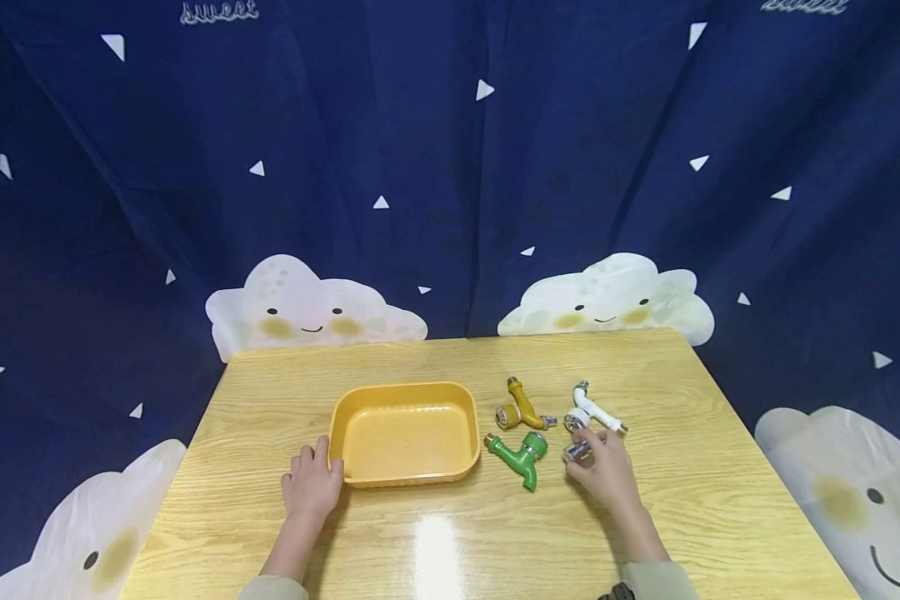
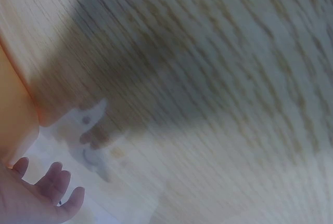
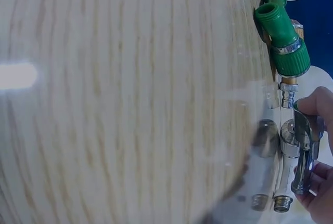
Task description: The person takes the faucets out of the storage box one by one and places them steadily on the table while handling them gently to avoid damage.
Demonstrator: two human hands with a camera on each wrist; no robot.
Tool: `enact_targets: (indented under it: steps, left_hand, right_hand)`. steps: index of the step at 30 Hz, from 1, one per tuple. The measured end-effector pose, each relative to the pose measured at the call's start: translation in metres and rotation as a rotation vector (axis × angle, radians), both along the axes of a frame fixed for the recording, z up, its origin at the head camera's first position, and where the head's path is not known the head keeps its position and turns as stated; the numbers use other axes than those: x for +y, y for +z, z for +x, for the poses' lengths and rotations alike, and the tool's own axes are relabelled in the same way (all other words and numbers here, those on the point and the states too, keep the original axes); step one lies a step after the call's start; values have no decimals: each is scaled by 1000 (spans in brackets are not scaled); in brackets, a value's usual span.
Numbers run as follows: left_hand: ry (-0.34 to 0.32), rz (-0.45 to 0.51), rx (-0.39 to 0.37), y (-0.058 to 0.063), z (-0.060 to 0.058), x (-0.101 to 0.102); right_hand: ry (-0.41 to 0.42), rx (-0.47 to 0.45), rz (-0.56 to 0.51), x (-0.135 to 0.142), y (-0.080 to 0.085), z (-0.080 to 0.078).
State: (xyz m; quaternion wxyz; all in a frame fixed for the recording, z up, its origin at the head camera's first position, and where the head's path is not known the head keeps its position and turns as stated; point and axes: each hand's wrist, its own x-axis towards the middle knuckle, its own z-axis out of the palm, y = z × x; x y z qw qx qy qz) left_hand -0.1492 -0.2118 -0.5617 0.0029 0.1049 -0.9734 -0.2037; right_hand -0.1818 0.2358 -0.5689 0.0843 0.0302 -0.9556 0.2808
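My right hand (image 1: 607,471) is low over the right of the table and pinches a small chrome tap (image 3: 303,148) between thumb and fingers. Right behind it is a white tap (image 1: 594,408) with metal ends. A green tap (image 1: 521,457) lies to the left of this hand, and a yellow tap (image 1: 525,408) lies behind the green one. My left hand (image 1: 312,483) is at the front left corner of a yellow plastic tray (image 1: 405,481), its thumb at the rim. In the left wrist view its fingers (image 2: 54,180) are loosely bent and spread.
The wooden table (image 1: 540,542) carries the tray left of the taps. A dark blue curtain (image 1: 450,167) with white triangles and clouds hangs behind the table and along both sides. Light glares off the table's front middle.
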Motion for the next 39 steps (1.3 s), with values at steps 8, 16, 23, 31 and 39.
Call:
enact_targets:
  steps: [8,16,23,31,39]
  left_hand:
    - [-2,0,-6,2,0,1]
    - [0,-1,-7,1,0,1]
    - [8,5,-2,0,0,1]
    - [9,-2,1,-2,-1,0]
    - [13,3,5,-1,-1,0]
  right_hand:
    - [-36,30,-7,0,-6,6]
    - [-66,43,4,3,-10,13]
    - [-92,21,17,5,-13,16]
    - [-108,14,19,6,-17,18]
    - [-122,-35,6,5,-16,19]
